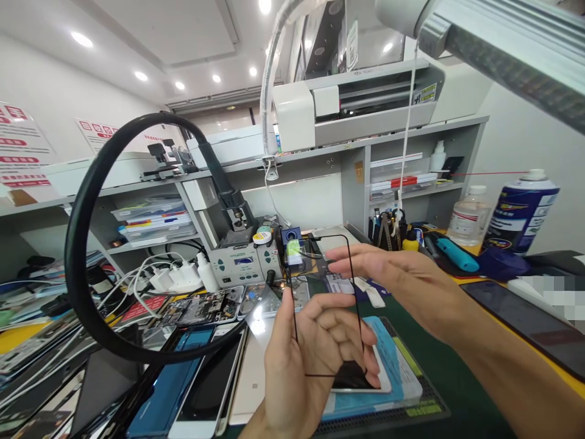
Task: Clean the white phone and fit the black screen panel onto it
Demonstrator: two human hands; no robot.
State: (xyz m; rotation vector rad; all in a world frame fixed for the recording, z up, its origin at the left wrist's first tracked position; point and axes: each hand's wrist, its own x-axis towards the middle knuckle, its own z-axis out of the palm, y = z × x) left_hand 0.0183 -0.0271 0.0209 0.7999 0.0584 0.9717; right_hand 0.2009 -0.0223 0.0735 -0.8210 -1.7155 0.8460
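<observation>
My left hand (315, 347) grips a clear glass screen protector (358, 311) with a thin black border. The thumb presses its left edge while the fingers curl behind the pane and reach the right edge. My right hand (393, 274) reaches in from the right with its fingers stretched out, by the protector's upper right edge. Whether those fingertips touch the glass, I cannot tell. Below, partly hidden by my left hand, a white-framed phone (386, 381) lies on a blue and white packet (402, 375) over a dark green mat (436, 341).
Phones and panels, including a blue back cover (167, 378), crowd the left. A soldering station (242, 268) stands behind them. A black cable loop (75, 244) arches across the left. At right are a spray can (518, 210), a clear bottle (468, 216) and a dark phone (525, 326).
</observation>
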